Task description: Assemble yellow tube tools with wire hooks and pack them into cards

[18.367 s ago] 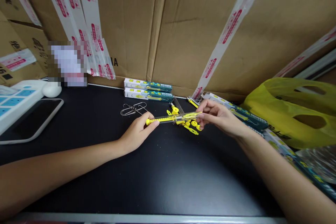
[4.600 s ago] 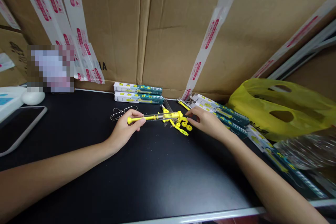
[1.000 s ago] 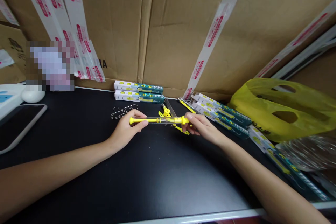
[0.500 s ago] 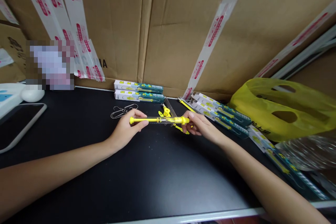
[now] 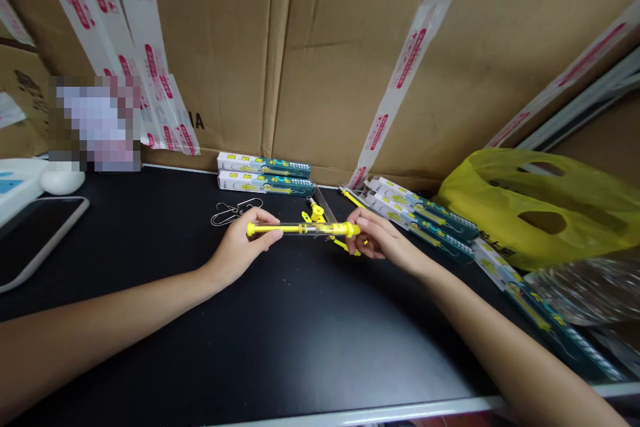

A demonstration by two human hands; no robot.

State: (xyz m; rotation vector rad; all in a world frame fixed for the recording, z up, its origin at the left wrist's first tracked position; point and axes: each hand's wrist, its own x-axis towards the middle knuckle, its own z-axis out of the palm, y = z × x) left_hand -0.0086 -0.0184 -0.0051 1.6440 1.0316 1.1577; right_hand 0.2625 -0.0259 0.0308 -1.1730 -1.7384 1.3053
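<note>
A clear tube with a yellow rod and yellow end pieces (image 5: 320,229) is held level between both hands above the black table. My left hand (image 5: 250,237) pinches its left end between thumb and fingers. At the yellow cap on the right end, my right hand (image 5: 373,233) has its fingers closed. Behind the tube lie small yellow parts (image 5: 316,212), partly hidden by it. Metal hooks (image 5: 225,215) rest just beyond my left hand.
Two small boxes (image 5: 265,183) lie at the back, and more boxes (image 5: 425,220) are at the right by a yellow plastic bag (image 5: 540,207). A phone (image 5: 40,237) lies at the left. Cardboard (image 5: 225,47) stands behind the black table (image 5: 280,347).
</note>
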